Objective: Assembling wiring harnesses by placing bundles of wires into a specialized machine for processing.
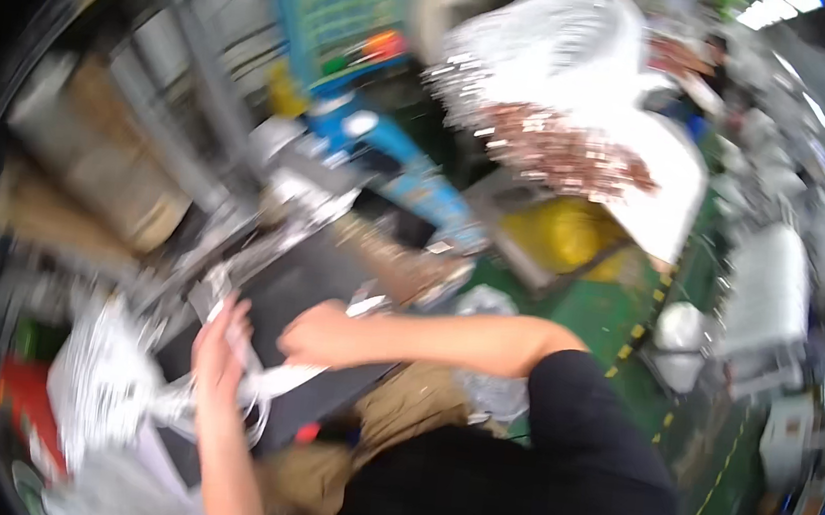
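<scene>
Motion blurs the whole picture. My left hand (221,350) is raised over the left side of a dark work surface (305,271), fingers pointing away from me and smeared, so its grip is unclear. My right hand (317,334) reaches in from the right, its fingers curled closed over the same surface. A white strip (287,381), perhaps plastic, runs from beneath the right hand toward the left one. What exactly the right fingers hold is hidden. Left of my left forearm lies a bundle of white, shiny, sheet-like material (103,381).
A blue machine (347,19) with a lit red display stands beyond the surface. To its right, a white tub (565,52) lies near many copper-coloured pieces (564,153), above a yellow container (576,236). Cartons (106,160) stand left; a red box (30,403) sits lower left.
</scene>
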Available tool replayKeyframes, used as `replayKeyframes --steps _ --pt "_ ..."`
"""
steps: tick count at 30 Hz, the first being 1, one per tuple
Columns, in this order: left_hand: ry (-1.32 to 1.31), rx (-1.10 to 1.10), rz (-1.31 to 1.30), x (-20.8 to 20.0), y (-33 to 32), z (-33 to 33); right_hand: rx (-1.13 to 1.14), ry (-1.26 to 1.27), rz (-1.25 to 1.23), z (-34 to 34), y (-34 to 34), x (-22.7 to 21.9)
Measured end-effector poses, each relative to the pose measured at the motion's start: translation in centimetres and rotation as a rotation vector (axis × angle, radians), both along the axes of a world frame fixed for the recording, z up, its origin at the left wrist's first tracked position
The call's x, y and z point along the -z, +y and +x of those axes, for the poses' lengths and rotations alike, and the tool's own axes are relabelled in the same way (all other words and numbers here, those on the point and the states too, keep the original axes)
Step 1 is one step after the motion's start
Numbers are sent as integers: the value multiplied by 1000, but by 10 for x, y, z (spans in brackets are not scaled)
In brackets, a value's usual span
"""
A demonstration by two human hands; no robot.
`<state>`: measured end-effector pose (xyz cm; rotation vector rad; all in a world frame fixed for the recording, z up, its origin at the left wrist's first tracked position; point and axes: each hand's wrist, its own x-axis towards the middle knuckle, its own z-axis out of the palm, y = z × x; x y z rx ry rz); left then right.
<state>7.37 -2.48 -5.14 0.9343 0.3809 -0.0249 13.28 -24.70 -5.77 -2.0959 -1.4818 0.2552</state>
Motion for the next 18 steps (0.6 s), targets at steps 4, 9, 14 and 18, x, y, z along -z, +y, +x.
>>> replayKeyframes --steps 4,9,14,18 --pt "57 103 -27 21 -17 15 160 -411 -162 21 -11 -36" --pt "57 90 -21 17 -17 2 257 -543 355 92 1 9" --pt "71 73 59 12 -18 0 259 -594 127 99 16 7" --pt "70 112 169 20 -19 0 328 -584 -160 90 17 -3"
